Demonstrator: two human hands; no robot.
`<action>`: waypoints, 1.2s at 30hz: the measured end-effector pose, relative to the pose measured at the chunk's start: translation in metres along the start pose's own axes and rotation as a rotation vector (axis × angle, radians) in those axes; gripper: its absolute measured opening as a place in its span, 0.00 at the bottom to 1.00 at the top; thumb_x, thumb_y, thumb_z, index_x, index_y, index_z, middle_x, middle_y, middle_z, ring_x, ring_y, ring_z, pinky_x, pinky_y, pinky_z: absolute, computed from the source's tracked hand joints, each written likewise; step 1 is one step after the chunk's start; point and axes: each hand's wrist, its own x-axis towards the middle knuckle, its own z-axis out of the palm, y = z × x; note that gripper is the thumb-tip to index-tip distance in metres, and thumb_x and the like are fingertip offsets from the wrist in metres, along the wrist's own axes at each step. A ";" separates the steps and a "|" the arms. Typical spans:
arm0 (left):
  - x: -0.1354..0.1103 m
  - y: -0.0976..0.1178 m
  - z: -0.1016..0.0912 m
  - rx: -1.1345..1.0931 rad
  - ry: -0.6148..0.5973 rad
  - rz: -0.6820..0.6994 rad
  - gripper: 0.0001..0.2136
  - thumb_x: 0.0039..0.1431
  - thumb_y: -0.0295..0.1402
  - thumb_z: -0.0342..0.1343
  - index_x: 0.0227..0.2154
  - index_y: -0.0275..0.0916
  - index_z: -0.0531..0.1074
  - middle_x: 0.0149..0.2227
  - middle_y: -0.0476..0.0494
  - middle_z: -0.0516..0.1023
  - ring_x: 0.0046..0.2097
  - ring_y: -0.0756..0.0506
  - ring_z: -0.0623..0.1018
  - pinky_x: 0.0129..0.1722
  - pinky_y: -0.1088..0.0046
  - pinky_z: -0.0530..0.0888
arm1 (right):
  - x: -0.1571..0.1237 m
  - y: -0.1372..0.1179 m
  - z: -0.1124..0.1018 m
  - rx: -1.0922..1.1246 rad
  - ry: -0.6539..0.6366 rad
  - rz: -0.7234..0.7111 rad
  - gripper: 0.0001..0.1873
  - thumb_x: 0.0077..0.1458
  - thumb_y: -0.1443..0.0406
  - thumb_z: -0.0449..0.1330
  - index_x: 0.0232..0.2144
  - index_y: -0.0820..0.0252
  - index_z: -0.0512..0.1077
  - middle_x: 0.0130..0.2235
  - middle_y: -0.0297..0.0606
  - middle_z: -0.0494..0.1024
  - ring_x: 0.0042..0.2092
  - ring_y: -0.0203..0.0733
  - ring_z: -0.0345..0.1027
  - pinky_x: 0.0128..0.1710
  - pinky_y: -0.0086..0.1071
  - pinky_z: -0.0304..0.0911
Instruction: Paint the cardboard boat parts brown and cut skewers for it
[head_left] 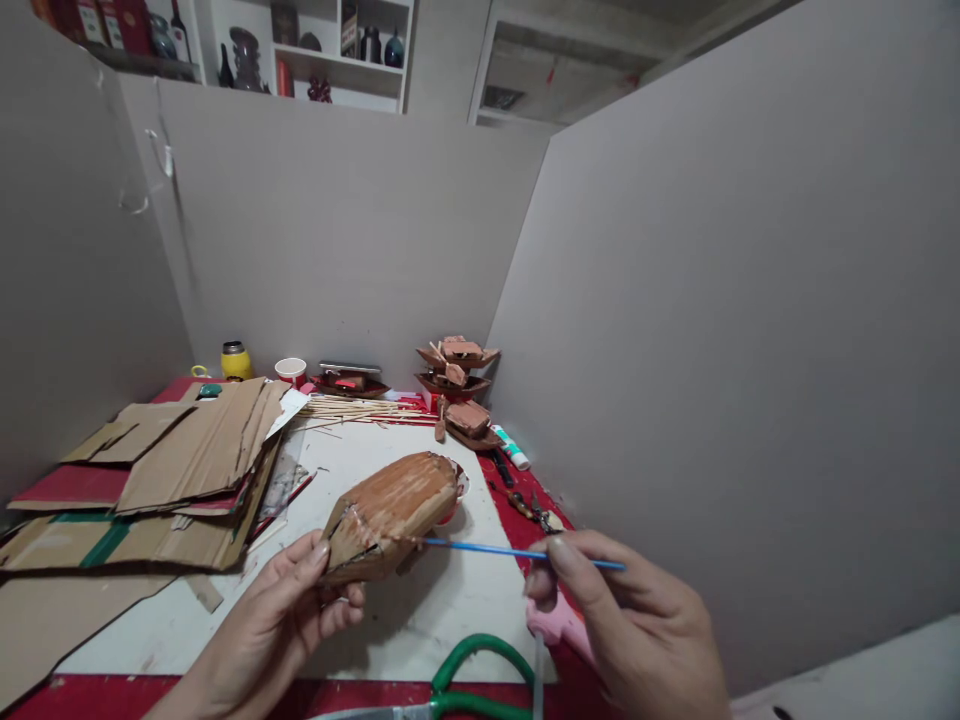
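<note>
My left hand (289, 600) grips the near left end of a small brown model boat (394, 505), thumb on top and fingers below. The boat is tilted above the white board, and its top has uneven reddish-brown colouring with a dark gap near my thumb. In my right hand (622, 610) a thin blue paintbrush (487, 548) is pinched between thumb and fingers. The brush tip touches, or nearly touches, the boat's near side edge. A round container (457, 490) is partly hidden behind the boat.
Torn cardboard (195, 450) is heaped at left. Green-handled scissors (480, 650) and a pink glue gun (551, 620) lie close to my right hand. Farther back are thin sticks (360, 410), more model boats (469, 418), a white tube (511, 447) and pliers (544, 513). Grey partitions (712, 330) enclose the table.
</note>
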 end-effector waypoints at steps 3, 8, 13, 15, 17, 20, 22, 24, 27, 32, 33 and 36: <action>-0.003 -0.001 0.002 -0.001 0.025 0.026 0.16 0.45 0.35 0.75 0.36 0.38 0.78 0.32 0.46 0.83 0.32 0.47 0.82 0.33 0.71 0.80 | 0.012 0.004 -0.004 -0.125 0.140 -0.046 0.17 0.60 0.55 0.64 0.23 0.56 0.78 0.21 0.34 0.80 0.22 0.35 0.73 0.24 0.21 0.70; -0.006 -0.002 0.006 0.014 0.039 0.058 0.14 0.48 0.35 0.73 0.36 0.38 0.78 0.33 0.46 0.83 0.32 0.47 0.81 0.33 0.71 0.79 | 0.008 0.005 -0.004 -0.121 0.248 -0.095 0.16 0.60 0.57 0.65 0.23 0.57 0.78 0.21 0.34 0.79 0.22 0.37 0.74 0.24 0.23 0.71; -0.006 0.000 0.007 0.034 0.023 0.053 0.13 0.49 0.33 0.73 0.35 0.37 0.78 0.32 0.46 0.83 0.31 0.47 0.81 0.34 0.71 0.79 | -0.001 0.007 0.009 -0.061 0.091 -0.151 0.14 0.62 0.59 0.62 0.27 0.56 0.81 0.22 0.34 0.80 0.23 0.37 0.75 0.25 0.25 0.71; -0.007 0.000 0.008 0.037 0.033 0.053 0.14 0.48 0.34 0.74 0.36 0.38 0.78 0.32 0.47 0.82 0.31 0.47 0.81 0.34 0.71 0.79 | 0.003 0.010 0.010 -0.122 0.145 -0.128 0.14 0.62 0.58 0.63 0.26 0.56 0.80 0.23 0.34 0.81 0.23 0.37 0.74 0.26 0.24 0.71; -0.008 0.000 0.008 0.035 0.045 0.047 0.16 0.46 0.35 0.74 0.37 0.38 0.77 0.32 0.47 0.82 0.31 0.47 0.81 0.34 0.70 0.79 | 0.008 0.012 0.007 -0.166 0.225 -0.098 0.13 0.60 0.57 0.64 0.26 0.56 0.80 0.22 0.34 0.81 0.23 0.36 0.74 0.27 0.23 0.71; -0.008 -0.001 0.005 0.022 0.062 0.029 0.19 0.45 0.33 0.75 0.40 0.37 0.76 0.33 0.46 0.83 0.31 0.46 0.82 0.34 0.70 0.79 | 0.009 0.015 0.002 -0.086 0.260 -0.080 0.14 0.60 0.57 0.65 0.25 0.56 0.80 0.22 0.34 0.80 0.23 0.36 0.74 0.26 0.23 0.71; -0.006 -0.001 0.001 0.004 0.088 0.005 0.22 0.44 0.31 0.75 0.42 0.38 0.74 0.33 0.45 0.83 0.31 0.45 0.83 0.34 0.68 0.80 | 0.004 0.015 0.002 0.024 0.206 -0.067 0.15 0.60 0.56 0.65 0.25 0.57 0.79 0.21 0.34 0.79 0.23 0.37 0.73 0.26 0.24 0.71; -0.003 -0.001 -0.004 -0.019 0.116 -0.024 0.23 0.43 0.29 0.76 0.42 0.38 0.73 0.33 0.45 0.84 0.31 0.44 0.83 0.34 0.67 0.80 | -0.002 0.016 0.005 0.124 0.108 -0.023 0.16 0.62 0.56 0.63 0.26 0.57 0.80 0.21 0.35 0.78 0.23 0.38 0.73 0.23 0.25 0.70; 0.002 -0.002 -0.009 -0.044 0.114 -0.046 0.24 0.42 0.28 0.76 0.42 0.37 0.73 0.34 0.44 0.84 0.31 0.43 0.84 0.33 0.68 0.81 | -0.005 0.018 0.009 0.174 0.002 0.046 0.16 0.62 0.55 0.63 0.27 0.58 0.80 0.21 0.36 0.78 0.22 0.39 0.73 0.21 0.27 0.69; 0.004 -0.003 -0.011 -0.044 0.075 -0.029 0.21 0.46 0.28 0.74 0.43 0.38 0.73 0.35 0.44 0.84 0.32 0.43 0.84 0.34 0.68 0.81 | 0.009 0.016 0.005 -0.011 0.147 0.026 0.18 0.59 0.54 0.65 0.22 0.58 0.78 0.20 0.35 0.79 0.20 0.37 0.71 0.21 0.24 0.69; 0.004 -0.003 -0.011 -0.043 0.070 -0.029 0.20 0.46 0.27 0.73 0.42 0.38 0.73 0.34 0.44 0.84 0.33 0.43 0.84 0.33 0.68 0.81 | 0.012 0.016 0.003 -0.044 0.197 0.015 0.19 0.58 0.53 0.65 0.22 0.58 0.78 0.20 0.35 0.79 0.20 0.36 0.71 0.21 0.24 0.69; 0.004 -0.004 -0.012 -0.040 0.039 -0.027 0.19 0.47 0.29 0.73 0.42 0.38 0.74 0.34 0.45 0.83 0.33 0.43 0.84 0.33 0.69 0.81 | 0.011 0.015 0.002 -0.050 0.227 -0.027 0.17 0.59 0.55 0.65 0.23 0.57 0.79 0.20 0.35 0.79 0.21 0.37 0.73 0.22 0.24 0.71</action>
